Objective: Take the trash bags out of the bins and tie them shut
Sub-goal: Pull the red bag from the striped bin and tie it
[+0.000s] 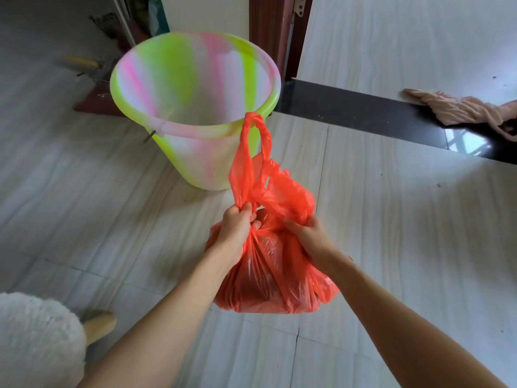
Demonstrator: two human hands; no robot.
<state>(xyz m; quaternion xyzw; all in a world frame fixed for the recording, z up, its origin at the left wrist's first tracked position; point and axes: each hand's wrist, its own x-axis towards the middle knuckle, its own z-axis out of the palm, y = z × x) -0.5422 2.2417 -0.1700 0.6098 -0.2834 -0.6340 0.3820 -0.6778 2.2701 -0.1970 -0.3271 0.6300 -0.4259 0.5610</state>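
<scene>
1. The left hand (236, 224) has its fingers curled tight around one handle (246, 163) of the red bag (268, 275). That handle sticks up in a long loop above the fist.
2. The right hand (306, 233) has its fingers curled tight around the other handle (288, 191). This one is bunched up and flops over between the two hands.
3. The two handles cross each other just above the hands, near the top of the bag.
4. The bag is full and round. It sits under both hands, out of the bin (195, 107), over the floor (405, 233). I cannot tell if it touches the floor.
5. The bin stands just behind the bag. It is green, pink and white, and its inside shows no bag. The tip of the tall handle loop shows in front of its rim.
6. The floor is pale tile with a dark strip (363, 113) across it on the right.
7. A pink mop head (461, 110) lies on the dark strip, well apart from the bag.
8. A fluffy white thing (36, 337) sits at the bottom left corner, with a wooden leg (99, 326) beside it.
9. A brown door frame (268, 32) stands behind the bin.
</scene>
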